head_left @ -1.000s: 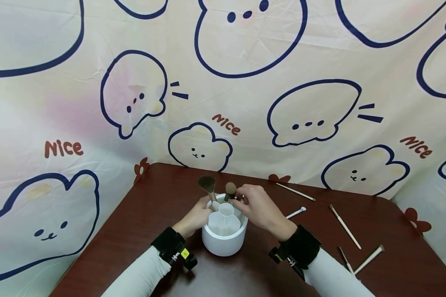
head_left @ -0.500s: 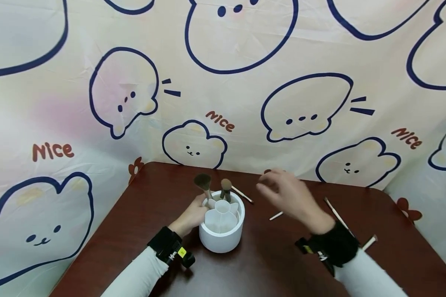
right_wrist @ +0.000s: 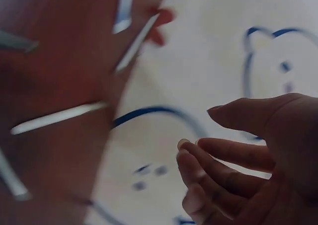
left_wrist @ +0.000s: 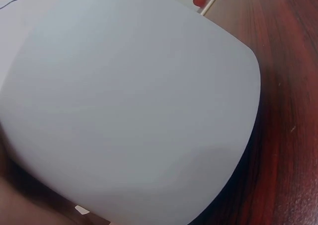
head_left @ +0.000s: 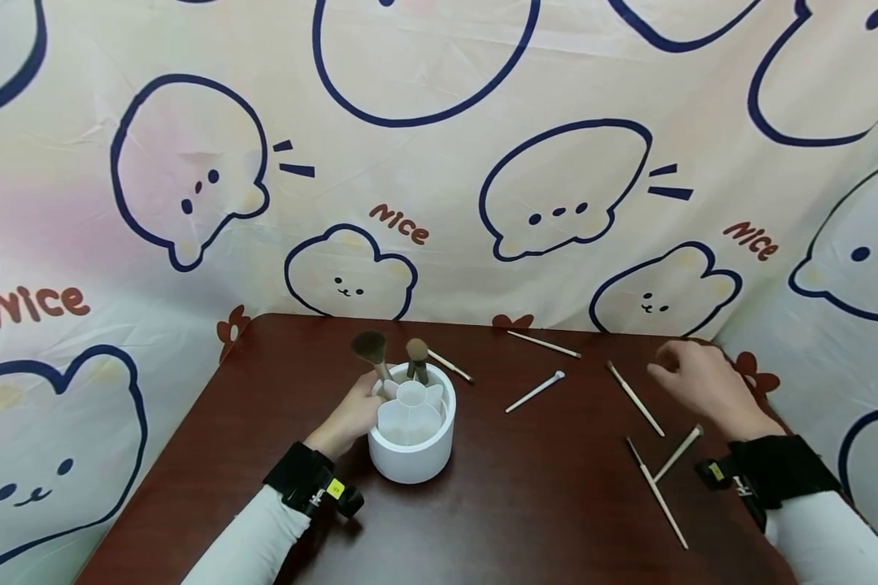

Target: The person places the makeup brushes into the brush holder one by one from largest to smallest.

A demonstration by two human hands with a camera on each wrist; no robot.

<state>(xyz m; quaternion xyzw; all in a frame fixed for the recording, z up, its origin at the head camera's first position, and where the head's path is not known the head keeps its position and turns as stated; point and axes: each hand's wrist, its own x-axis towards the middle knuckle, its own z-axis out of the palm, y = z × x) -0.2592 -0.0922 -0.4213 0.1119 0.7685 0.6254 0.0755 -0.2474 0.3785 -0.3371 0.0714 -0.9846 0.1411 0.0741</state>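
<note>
A round white makeup brush holder with a petal-shaped divided insert stands on the table in the head view. My left hand grips its left side at the rim, some fingers hidden behind it. Its pale wall fills most of the left wrist view. A wide dark-bristled makeup brush and a rounder brown one stand up in the back compartments. Far to the right, my right hand is raised near the table's right edge. In the right wrist view its loosely bent fingers and thumb hold nothing.
Several thin pale brushes lie loose on the dark red table. One brush lies left of my right hand, and two crossing brushes lie nearer the front. A patterned cloth hangs behind the table.
My right hand has left the holder and swung far right, empty. The left hand stays on the holder. The head view has turned right, bringing the loose brushes more into sight.
</note>
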